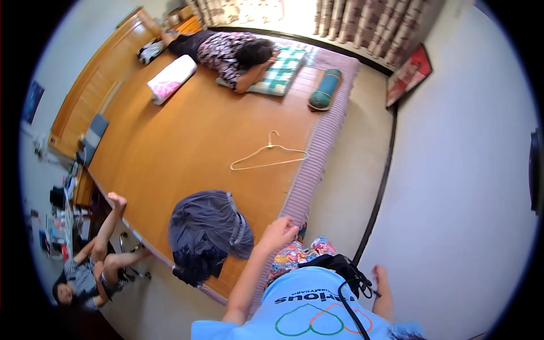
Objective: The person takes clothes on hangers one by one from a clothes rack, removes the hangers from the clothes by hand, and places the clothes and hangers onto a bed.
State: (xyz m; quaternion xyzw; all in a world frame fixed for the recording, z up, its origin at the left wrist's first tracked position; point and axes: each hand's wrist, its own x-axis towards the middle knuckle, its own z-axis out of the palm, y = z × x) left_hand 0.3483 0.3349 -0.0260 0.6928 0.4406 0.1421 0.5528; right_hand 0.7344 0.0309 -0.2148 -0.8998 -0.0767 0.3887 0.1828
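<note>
My left hand [278, 233] is over the pink edge of the bed, its fingers loosely curled and closed; whether anything is inside them cannot be made out. To its left on the bed lies a heap of grey-blue cloth [209, 218] with a darker piece [198, 263] at its lower side. A pale wire hanger [269, 165] lies flat on the bed mat, above the cloth and apart from my hand. My right hand [379, 275] hangs low beside my blue shirt, near a black cord; its fingers are small and partly bent.
The bed [147, 147] bears a person lying face down on a green checked pillow [286, 71], a rolled green bundle [326, 89] and a white-pink bundle [173, 78]. Another person [82, 275] sits at lower left, one foot against the bed. A picture [409, 75] leans by the wall.
</note>
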